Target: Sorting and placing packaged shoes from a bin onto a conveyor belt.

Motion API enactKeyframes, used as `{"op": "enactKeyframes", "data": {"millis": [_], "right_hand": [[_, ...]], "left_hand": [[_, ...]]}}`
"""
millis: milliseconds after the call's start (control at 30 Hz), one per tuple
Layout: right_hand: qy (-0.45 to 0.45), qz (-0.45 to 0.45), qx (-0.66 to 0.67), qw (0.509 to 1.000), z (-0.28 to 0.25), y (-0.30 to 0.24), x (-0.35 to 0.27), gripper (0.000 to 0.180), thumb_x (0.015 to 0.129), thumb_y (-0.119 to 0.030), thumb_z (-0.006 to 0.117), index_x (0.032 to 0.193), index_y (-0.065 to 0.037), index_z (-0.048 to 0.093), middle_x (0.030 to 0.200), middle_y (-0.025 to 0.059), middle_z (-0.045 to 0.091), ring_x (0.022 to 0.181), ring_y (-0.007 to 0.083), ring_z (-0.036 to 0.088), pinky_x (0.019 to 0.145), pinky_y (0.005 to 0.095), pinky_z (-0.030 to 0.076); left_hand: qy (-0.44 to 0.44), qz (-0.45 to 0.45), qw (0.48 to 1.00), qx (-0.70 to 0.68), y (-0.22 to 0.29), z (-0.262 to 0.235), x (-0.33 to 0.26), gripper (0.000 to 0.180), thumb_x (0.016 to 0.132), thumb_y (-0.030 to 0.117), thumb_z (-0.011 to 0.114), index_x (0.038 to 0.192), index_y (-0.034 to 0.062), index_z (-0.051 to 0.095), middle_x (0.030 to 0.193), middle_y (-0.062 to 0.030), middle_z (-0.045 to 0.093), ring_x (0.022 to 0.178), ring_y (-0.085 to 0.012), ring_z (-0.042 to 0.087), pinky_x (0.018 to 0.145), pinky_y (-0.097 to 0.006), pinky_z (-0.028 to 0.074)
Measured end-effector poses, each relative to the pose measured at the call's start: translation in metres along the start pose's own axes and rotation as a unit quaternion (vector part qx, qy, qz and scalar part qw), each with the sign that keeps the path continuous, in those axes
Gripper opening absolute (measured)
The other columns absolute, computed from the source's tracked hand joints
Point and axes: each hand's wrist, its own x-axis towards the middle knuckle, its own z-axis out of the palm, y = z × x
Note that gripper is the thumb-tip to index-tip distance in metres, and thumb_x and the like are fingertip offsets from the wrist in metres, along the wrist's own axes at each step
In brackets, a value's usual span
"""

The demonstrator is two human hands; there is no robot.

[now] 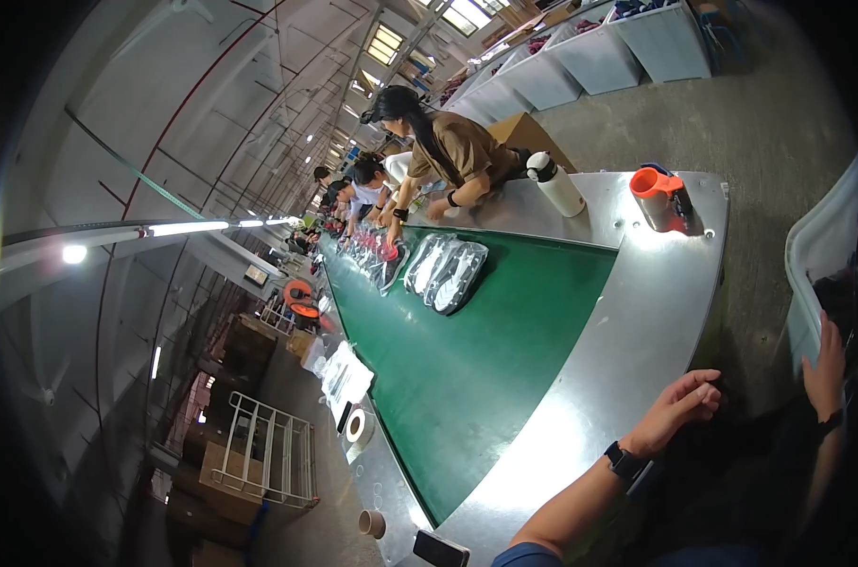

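Note:
My left hand [679, 402] hangs just off the near edge of the steel table [627, 321], fingers loosely curled and holding nothing; a black watch [627, 463] is on that wrist. My right hand [826, 364] is raised with its fingers straight, against dark contents at the rim of a white bin [812, 255], and I see nothing gripped in it. A green conveyor belt [467, 378] runs away from me. On it lie grey shoes in clear bags [448, 269], well beyond both hands.
A white bottle [556, 184] and a steel mug with an orange lid [660, 198] stand on the table's far end. A person in a brown shirt [448, 146] and others work along the belt. A tape roll [358, 425] and a dark phone [438, 548] lie on the left rim.

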Motion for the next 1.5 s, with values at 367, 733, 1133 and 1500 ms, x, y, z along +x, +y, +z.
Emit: {"op": "enactKeyframes", "data": {"millis": [367, 733, 1133, 1500], "right_hand": [[-0.001, -0.005, 0.004, 1.000, -0.019, 0.005, -0.009, 0.097, 0.082, -0.001, 0.073, 0.163, -0.013, 0.022, 0.155, 0.0207, 0.039, 0.142, 0.0401, 0.041, 0.117, 0.0476, 0.034], [0.019, -0.001, -0.006, 1.000, -0.015, 0.007, -0.014, 0.097, 0.081, -0.003, 0.075, 0.163, -0.014, 0.024, 0.154, 0.0193, 0.040, 0.141, 0.0397, 0.041, 0.116, 0.0475, 0.034], [0.001, 0.000, -0.014, 1.000, -0.019, 0.004, -0.013, 0.099, 0.083, -0.005, 0.076, 0.164, -0.017, 0.021, 0.156, 0.0176, 0.039, 0.142, 0.0378, 0.042, 0.117, 0.0475, 0.035], [-0.005, 0.025, -0.013, 1.000, -0.018, 0.004, -0.015, 0.101, 0.082, -0.005, 0.076, 0.164, -0.019, 0.021, 0.157, 0.0161, 0.039, 0.144, 0.0359, 0.040, 0.117, 0.0474, 0.034]], "left_hand": [[-0.031, 0.025, 0.998, -0.041, -0.008, -0.007, 0.006, 0.046, 0.108, 0.029, 0.055, 0.147, 0.0075, 0.047, 0.110, 0.0008, 0.061, 0.110, -0.0149, 0.061, 0.099, -0.035, 0.051], [-0.022, 0.027, 0.996, -0.078, -0.004, -0.008, 0.003, 0.050, 0.107, 0.036, 0.055, 0.147, 0.0069, 0.047, 0.113, -0.0028, 0.063, 0.110, -0.0176, 0.062, 0.100, -0.038, 0.051], [-0.023, 0.034, 0.996, -0.081, -0.003, -0.006, 0.000, 0.052, 0.106, 0.038, 0.055, 0.147, 0.0073, 0.048, 0.117, -0.0040, 0.063, 0.111, -0.0187, 0.062, 0.100, -0.039, 0.050], [-0.029, 0.030, 0.995, -0.086, -0.005, -0.009, 0.002, 0.054, 0.105, 0.041, 0.057, 0.147, 0.0083, 0.048, 0.120, -0.0044, 0.064, 0.113, -0.0183, 0.062, 0.101, -0.038, 0.050]]}}
